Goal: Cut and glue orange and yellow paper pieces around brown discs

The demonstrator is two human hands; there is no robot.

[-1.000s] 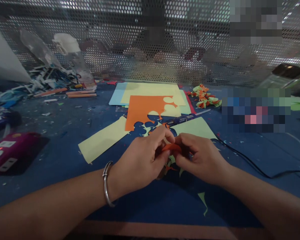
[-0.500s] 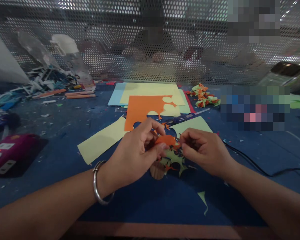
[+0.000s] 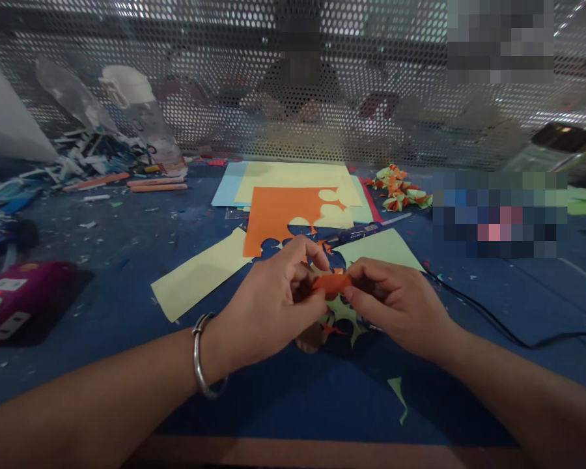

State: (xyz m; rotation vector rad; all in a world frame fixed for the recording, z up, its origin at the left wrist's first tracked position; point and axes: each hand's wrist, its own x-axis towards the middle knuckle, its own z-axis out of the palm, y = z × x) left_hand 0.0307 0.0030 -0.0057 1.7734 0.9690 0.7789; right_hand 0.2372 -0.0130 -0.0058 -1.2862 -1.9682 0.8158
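Between my fingers is a small orange paper piece (image 3: 333, 283), held near the middle of the view. My left hand (image 3: 273, 293), a silver bangle at its wrist, pinches the piece's left end. At its right end, my right hand (image 3: 395, 299) pinches with thumb and forefinger. Beneath them lie pale green paper scraps (image 3: 344, 312) with round cutouts and a round wooden-looking disc (image 3: 311, 339), partly hidden by my left hand. Just beyond my hands is an orange sheet (image 3: 278, 218) with rounded bites cut from its edge.
A blue-handled tool (image 3: 354, 233) lies behind my hands. Yellow paper (image 3: 200, 273) lies to the left, green paper (image 3: 385, 247) to the right. Folded orange and green pieces (image 3: 398, 187) are heaped at back right. A water bottle (image 3: 149, 117) and a magenta device (image 3: 22, 296) stand left.
My right hand has moved left and now grips the orange piece's right end. My left hand has shifted slightly right with the piece, which now sits level between both hands.
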